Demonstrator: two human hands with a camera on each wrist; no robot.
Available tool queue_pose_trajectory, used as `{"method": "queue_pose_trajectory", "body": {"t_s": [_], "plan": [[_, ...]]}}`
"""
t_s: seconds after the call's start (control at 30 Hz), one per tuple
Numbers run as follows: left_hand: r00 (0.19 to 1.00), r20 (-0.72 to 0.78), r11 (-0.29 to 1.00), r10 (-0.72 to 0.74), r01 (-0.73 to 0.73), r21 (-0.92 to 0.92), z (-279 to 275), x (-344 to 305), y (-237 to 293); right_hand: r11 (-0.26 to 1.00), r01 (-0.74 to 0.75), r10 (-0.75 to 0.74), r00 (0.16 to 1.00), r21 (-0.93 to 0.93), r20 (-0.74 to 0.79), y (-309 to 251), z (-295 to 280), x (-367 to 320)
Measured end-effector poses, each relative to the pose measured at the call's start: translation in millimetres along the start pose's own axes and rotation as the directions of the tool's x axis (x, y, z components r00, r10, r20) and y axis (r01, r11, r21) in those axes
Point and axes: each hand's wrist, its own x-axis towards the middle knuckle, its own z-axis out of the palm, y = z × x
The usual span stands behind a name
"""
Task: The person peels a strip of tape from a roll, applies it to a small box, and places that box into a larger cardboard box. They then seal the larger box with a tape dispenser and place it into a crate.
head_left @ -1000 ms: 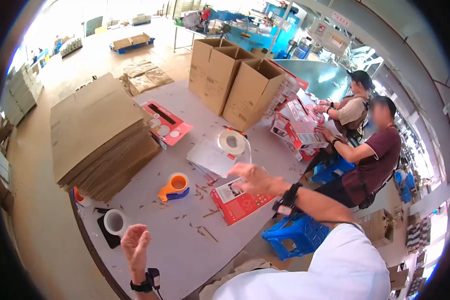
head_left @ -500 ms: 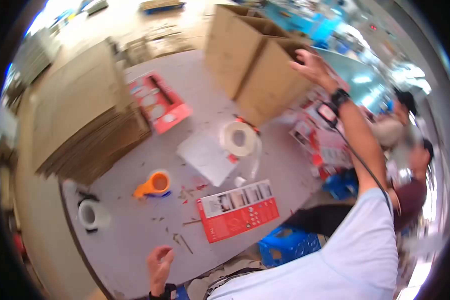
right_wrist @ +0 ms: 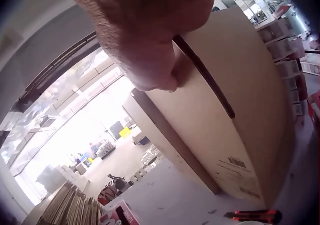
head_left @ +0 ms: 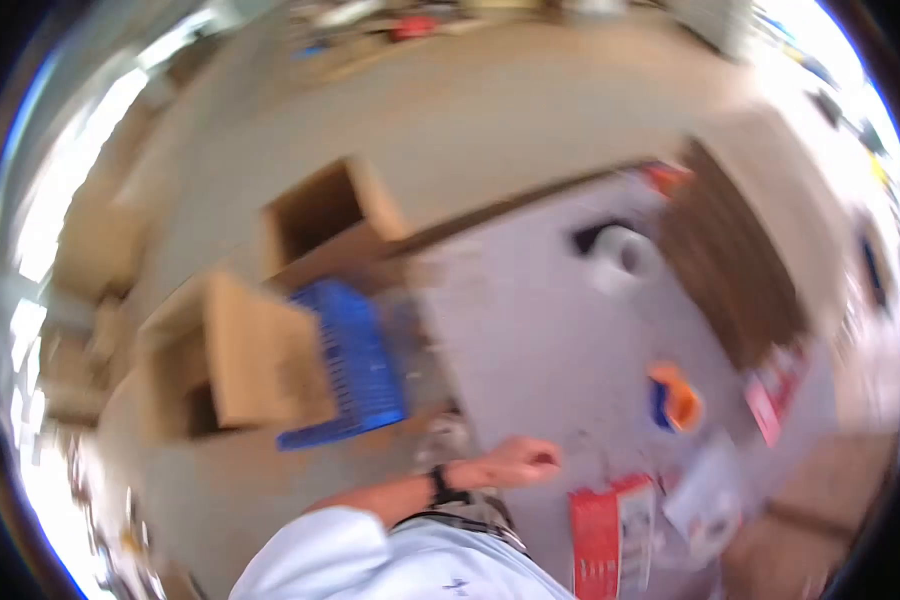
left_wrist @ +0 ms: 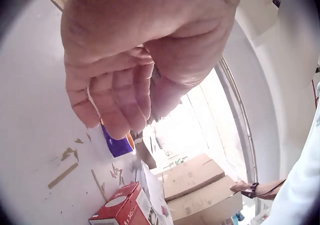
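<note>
My left hand (head_left: 515, 462), loosely curled and empty, hovers over the near table edge in the blurred head view. In the left wrist view its fingers hang above the table, with the orange-and-blue tape dispenser (left_wrist: 119, 145) and a red printed box (left_wrist: 125, 210) beyond. My right hand (right_wrist: 150, 39) grips the top edge of an upright open carton (right_wrist: 210, 125), its fingertips against the panel; part of the grip is hidden. The left wrist view shows that right hand (left_wrist: 241, 186) at the carton's corner. The head view does not show it.
A stack of flat cardboard (head_left: 735, 250) and a white tape roll (head_left: 625, 255) are on the table (head_left: 510, 300). Open cartons (head_left: 270, 360) and a blue stool (head_left: 355, 370) stand beside it. A red-and-black cutter (right_wrist: 257, 216) lies near the gripped carton.
The head view has swung towards the table's other side, bringing the open cartons beside it into sight. My right hand moved from over the table to the upright cartons, then left the head view.
</note>
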Motion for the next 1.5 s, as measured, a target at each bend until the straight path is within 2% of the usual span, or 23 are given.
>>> {"method": "queue_pose_trajectory", "body": {"t_s": [0.03,0.07,0.1,0.17,0.2,0.23,0.27,0.33,0.4,0.47,0.5,0.53,0.57,0.7,0.87,0.97,1.07,1.13,1.27,1.37,1.4,1.47,1.5], "plan": [[0.998,0.044,0.993,-0.038,0.043,-0.112,0.5,-4.3,-18.1,1.0,-0.007,0.006,1.0,-0.01,-0.027,26.0,-6.6,-11.8],[1.0,-0.007,1.0,-0.013,0.012,-0.026,1.0,-8.7,-23.9,1.0,-0.017,0.016,0.999,-0.019,-0.052,39.0,-7.3,-19.6],[0.995,0.047,0.996,-0.085,0.086,-0.02,-6.8,-11.9,-4.5,0.998,-0.031,0.027,0.996,-0.046,-0.085,42.4,-16.1,-29.9],[0.997,0.057,0.999,-0.045,0.045,0.011,-4.6,-10.9,-13.2,0.995,-0.048,0.036,0.99,-0.083,-0.135,41.9,-24.4,-35.2],[0.999,0.038,0.999,-0.031,0.032,-0.029,-15.3,16.4,-22.4,0.982,0.049,-0.09,0.97,-0.182,-0.225,59.9,5.3,-8.4],[0.998,0.055,0.996,-0.035,0.04,-0.077,-21.9,7.4,-40.1,0.976,-0.128,0.109,0.988,-0.177,-0.11,32.8,-18.6,-29.4],[0.994,0.112,0.999,0.003,0.003,-0.049,-13.0,23.7,-32.1,0.966,-0.095,0.035,0.969,-0.242,-0.243,26.7,-14.5,-34.3],[0.991,0.137,1.0,0.002,-0.005,0.017,-17.3,21.0,-17.7,0.976,-0.124,0.08,0.968,-0.178,-0.238,-3.3,-12.8,-38.7],[0.986,0.166,0.985,-0.01,-0.02,0.174,-15.4,27.9,3.4,0.995,-0.071,0.054,0.978,-0.076,-0.202,-32.6,4.8,-45.8],[0.979,0.198,0.989,0.05,-0.077,0.13,-16.1,31.3,13.9,0.999,0.016,-0.008,0.983,0.044,-0.182,-65.3,25.5,-55.5],[0.977,0.179,0.976,0.113,-0.143,0.167,-16.9,29.6,15.5,0.993,0.059,-0.041,0.986,0.105,-0.164,-84.4,39.2,-60.3],[0.986,0.142,0.987,0.088,-0.106,0.123,-17.3,26.3,13.3,0.981,0.108,-0.083,0.985,0.161,-0.152,-107.4,53.8,-59.4],[0.984,0.101,0.981,0.147,-0.158,0.109,-16.1,24.2,8.0,0.964,0.153,-0.126,0.983,0.216,-0.134,-135.0,67.7,-59.3],[0.999,-0.015,0.996,0.034,-0.032,0.085,-22.6,-4.6,-6.2,0.842,0.33,-0.376,0.926,0.426,0.027,-279.3,118.9,-91.5],[0.977,-0.212,0.998,-0.021,0.008,-0.064,-21.2,-37.4,-37.7,0.646,0.435,-0.69,0.684,0.627,0.237,-430.7,142.9,-165.2],[0.968,-0.235,0.994,-0.092,0.074,-0.083,-39.3,-58.7,-38.0,0.54,0.467,-0.809,0.517,0.7,0.279,-493.5,155.8,-199.2],[0.942,-0.332,0.997,-0.051,0.028,-0.071,-76.3,-88.3,-27.5,0.457,0.494,-0.88,0.375,0.74,0.292,-547.1,160.7,-225.4],[0.895,-0.44,0.996,0.072,-0.088,-0.016,-106.9,-114.6,-2.2,0.418,0.516,-0.906,0.298,0.747,0.301,-573.7,160.9,-238.1],[0.736,-0.63,0.966,0.249,-0.235,0.108,-159.1,-187.1,56.2,0.346,0.556,-0.938,0.184,0.755,0.294,-613.9,165.3,-241.2],[0.561,-0.768,0.948,0.308,-0.244,0.202,-166.7,-261.2,60.6,0.288,0.572,-0.951,0.078,0.768,0.299,-643.3,154.5,-227.9],[0.509,-0.801,0.949,0.314,-0.207,0.24,-165.5,-289.1,51.6,0.263,0.562,-0.955,0.035,0.784,0.295,-657.8,141.7,-230.3],[0.403,-0.891,0.978,0.209,-0.064,0.201,-161.1,-344.1,22.1,0.182,0.514,-0.964,-0.075,0.838,0.256,-688.4,106.5,-245.4],[0.295,-0.947,0.99,0.13,0.007,0.138,-158.3,-366.6,2.2,0.119,0.455,-0.968,-0.146,0.882,0.206,-709.7,84.5,-266.2]]}}
